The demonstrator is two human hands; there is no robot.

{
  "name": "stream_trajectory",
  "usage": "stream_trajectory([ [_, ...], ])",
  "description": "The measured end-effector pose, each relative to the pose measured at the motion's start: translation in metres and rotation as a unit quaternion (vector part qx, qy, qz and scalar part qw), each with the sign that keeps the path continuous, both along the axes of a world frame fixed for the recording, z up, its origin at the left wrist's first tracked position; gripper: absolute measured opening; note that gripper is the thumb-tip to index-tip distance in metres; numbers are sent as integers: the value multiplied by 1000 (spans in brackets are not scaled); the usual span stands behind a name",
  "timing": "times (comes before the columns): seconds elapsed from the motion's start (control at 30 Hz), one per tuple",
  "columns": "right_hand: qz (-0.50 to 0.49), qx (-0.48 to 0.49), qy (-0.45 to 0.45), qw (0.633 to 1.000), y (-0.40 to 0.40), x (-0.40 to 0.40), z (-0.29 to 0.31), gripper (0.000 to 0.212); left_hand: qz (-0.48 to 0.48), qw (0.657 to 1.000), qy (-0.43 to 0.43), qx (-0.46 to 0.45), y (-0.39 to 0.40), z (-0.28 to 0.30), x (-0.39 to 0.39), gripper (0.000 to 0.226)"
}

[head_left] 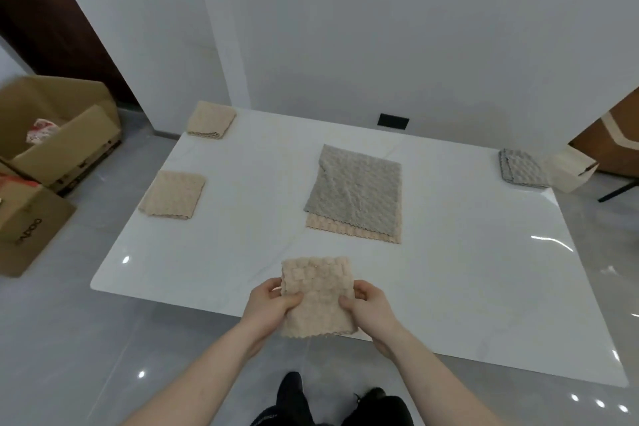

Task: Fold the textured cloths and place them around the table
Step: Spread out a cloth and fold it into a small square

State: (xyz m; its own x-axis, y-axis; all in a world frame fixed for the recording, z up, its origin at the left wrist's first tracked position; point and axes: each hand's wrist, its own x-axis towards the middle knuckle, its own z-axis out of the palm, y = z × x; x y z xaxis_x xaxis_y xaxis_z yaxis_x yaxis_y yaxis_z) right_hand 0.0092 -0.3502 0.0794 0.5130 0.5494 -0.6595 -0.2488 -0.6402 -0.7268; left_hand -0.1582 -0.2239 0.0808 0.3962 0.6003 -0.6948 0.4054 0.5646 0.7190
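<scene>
Overhead, grey tiled floor [69, 339] w/ glare spots, white wall [380, 28] behind, dark door [45, 10] at left. White glossy table [449, 287] fills the middle. Cardboard boxes [52, 135] sit on floor at left. Mid-table: unfolded grey cloth [358, 187] lying over a beige cloth [352, 228]. Folded beige cloths at far-left corner [211, 120] & left edge [173, 195]; folded grey cloth [520, 168] at far-right corner. Near edge: folded beige cloth in hand [318, 294], left hand [268, 304] & right hand [368, 304] each pinching a side, thumbs on top.
</scene>
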Motion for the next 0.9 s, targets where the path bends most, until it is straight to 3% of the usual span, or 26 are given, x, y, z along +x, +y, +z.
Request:
stream_trajectory([
  [0.3,-24,27,26,999,-38,39,15,23,-32,995,-14,90,-36,23,54,28],
  [0.7,30,67,24,997,-162,166,26,20,-8,995,8,102,-170,41,167,52],
  [0.9,54,67,33,996,-183,203,31,22,5,994,27,109,-204,56,197,55],
])
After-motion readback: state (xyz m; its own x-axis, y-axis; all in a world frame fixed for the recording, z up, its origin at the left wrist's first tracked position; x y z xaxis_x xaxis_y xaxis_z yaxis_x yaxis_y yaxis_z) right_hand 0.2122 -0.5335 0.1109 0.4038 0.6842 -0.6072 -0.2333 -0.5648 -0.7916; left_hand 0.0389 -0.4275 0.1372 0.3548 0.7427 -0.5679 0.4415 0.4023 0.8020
